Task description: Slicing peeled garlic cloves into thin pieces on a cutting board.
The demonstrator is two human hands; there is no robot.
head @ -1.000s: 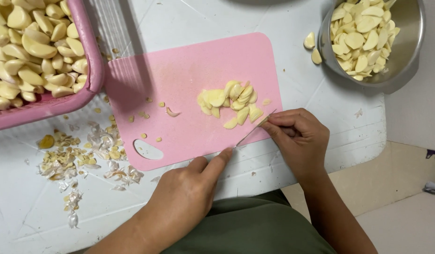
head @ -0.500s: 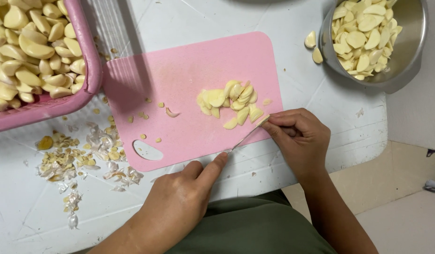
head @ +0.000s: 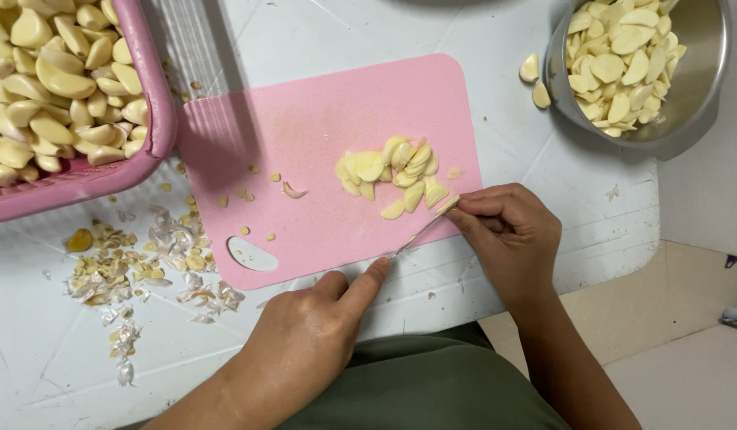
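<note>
Two bare hands and forearms in view from above. Left hand [head: 304, 350]: no glove, no ring, no watch or band at the wrist; forearm uncovered all the way to the lower frame edge, no sleeve showing. Right hand [head: 508, 239]: likewise ungloved, no jewellery seen on the fingers [head: 484, 209] or wrist; forearm bare to the bottom edge. Nails short, unpainted where they show. Between the two forearms, a stretch of olive-green garment [head: 432, 386], plain matte cloth, no print, buttons or seams that can be made out, with a few soft folds near its upper edge. Nothing else of the person visible.
</note>
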